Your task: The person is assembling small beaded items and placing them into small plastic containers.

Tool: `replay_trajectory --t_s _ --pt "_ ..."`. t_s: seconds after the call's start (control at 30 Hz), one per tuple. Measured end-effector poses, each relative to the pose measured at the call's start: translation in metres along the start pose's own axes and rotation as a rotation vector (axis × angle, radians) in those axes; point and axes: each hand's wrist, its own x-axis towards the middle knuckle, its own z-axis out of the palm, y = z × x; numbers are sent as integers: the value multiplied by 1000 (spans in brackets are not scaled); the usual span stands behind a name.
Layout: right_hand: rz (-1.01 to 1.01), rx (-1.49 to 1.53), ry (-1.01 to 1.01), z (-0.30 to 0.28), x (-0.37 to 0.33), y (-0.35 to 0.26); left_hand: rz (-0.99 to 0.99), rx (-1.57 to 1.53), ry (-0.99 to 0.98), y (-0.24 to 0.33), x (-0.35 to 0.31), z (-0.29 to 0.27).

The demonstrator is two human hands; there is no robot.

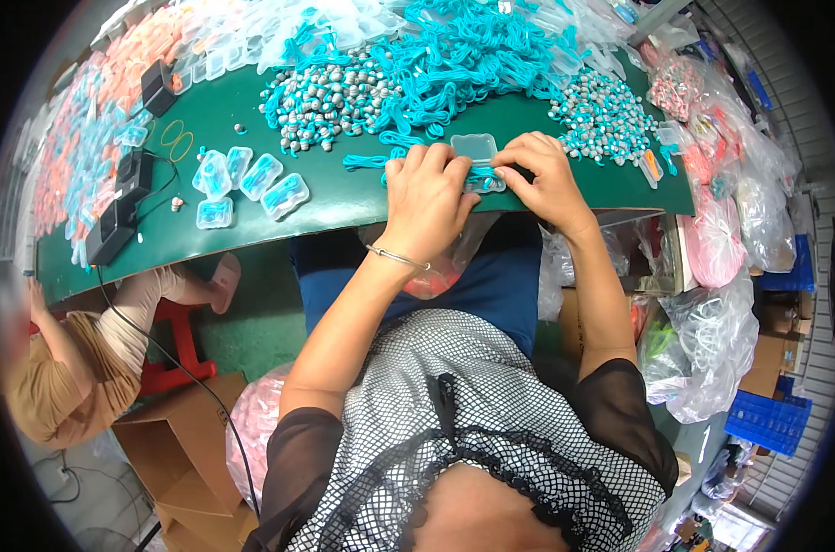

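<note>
Clear plastic box [495,187] lies open near the front edge of the green tabletop [334,198], between the person's two hands, its lid [473,145] turned back on the far side. Teal cord [484,173] lies in its tray, partly covered by the fingers. The left hand [428,189] is bent over the box's left side, fingers curled downward and close together; I cannot tell whether they pinch the cord. The right hand [537,175] is at the right side, thumb and forefinger brought near each other at the tray's rim; whether they grip anything is hidden. A folded teal cord bundle [366,161] lies just left of the left hand, and a metal bracelet [397,258] circles that wrist.

Beyond the hands rises a large heap of teal cords [463,69], with a pile of small grey-and-teal round pieces [330,101] on its left and a smaller pile of similar pieces [606,115] on its right. Farther left sits a group of closed clear boxes [285,196] with teal contents, near thin yellow bands [183,145] and black block-shaped devices [112,230]. A person in a tan top [77,377] sits at the far left. A blue crate [769,416] stands at the right.
</note>
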Motion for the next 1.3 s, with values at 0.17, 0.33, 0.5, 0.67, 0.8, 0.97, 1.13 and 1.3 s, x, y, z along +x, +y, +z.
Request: replay_trajectory --t_s 0.17,0.33,0.5,0.67,0.8,0.97,1.13,1.3 --pt "-69 -48 -12 5 -1 -1 7 -18 9 -3 0 1" --pt "91 66 25 7 10 9 17 -19 -3 -3 0 2" --pt "62 -1 -22 9 20 12 -32 -23 4 1 2 1" --pt "-23 215 -101 0 3 8 -22 -34 90 2 4 0" --pt "-105 93 -32 3 -5 -8 101 53 70 -2 4 6" --pt "13 287 -11 4 -13 -12 172 -37 79 -3 7 -11" --pt "-100 332 -64 15 7 -32 199 -101 130 -17 -7 -42" --pt "-70 358 28 32 21 -51 37 216 296 -62 -27 -95"
